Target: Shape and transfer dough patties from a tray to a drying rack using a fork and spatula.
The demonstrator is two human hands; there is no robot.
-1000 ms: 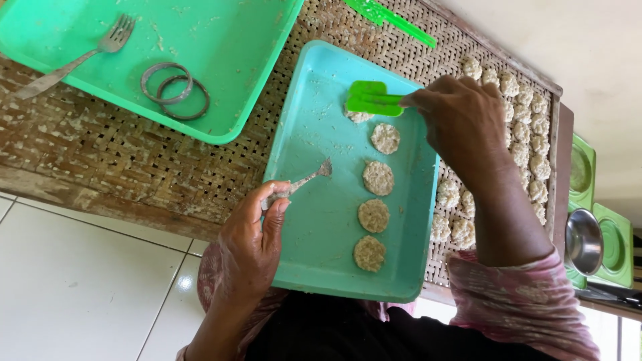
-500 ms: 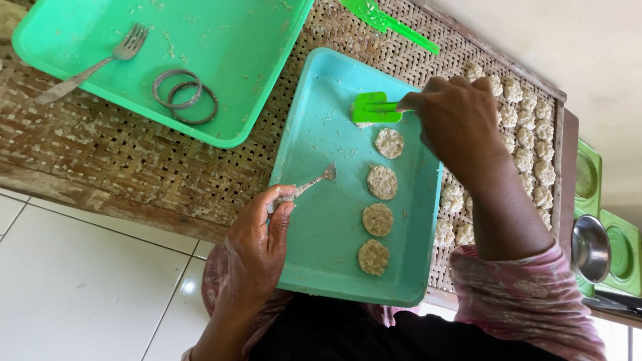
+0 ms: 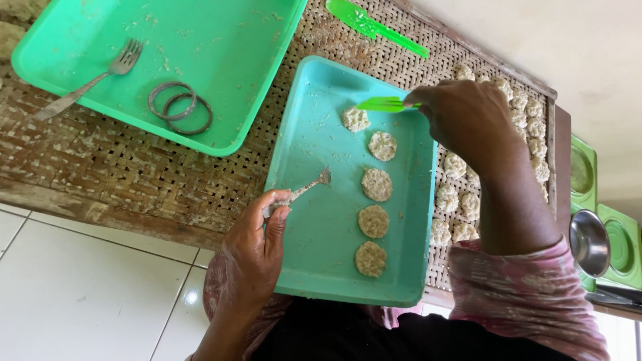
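Gripping a small metal fork [image 3: 309,188] near the end of its handle, the left hand [image 3: 257,244] is closed around it at the near left edge of the teal tray [image 3: 314,254], tines hovering just above the tray floor, much as a second ago. Just beyond those tines runs a row of five pale round patties [image 3: 373,221], leading away toward the right hand [image 3: 468,117]. That hand is closed on the handle of a green plastic spatula [image 3: 382,103]. What has changed is the spatula: a moment back its blade sat over the farthest patty [image 3: 355,119]; now it is lifted clear, leaving that patty exposed and ragged-edged, so it looks freshly pressed. Past the right hand, more pale lumps [image 3: 461,167] sit on the woven surface [image 3: 134,174]. Farther left lies a green tray [image 3: 221,40] with a second fork [image 3: 90,79] and two metal rings [image 3: 179,105].
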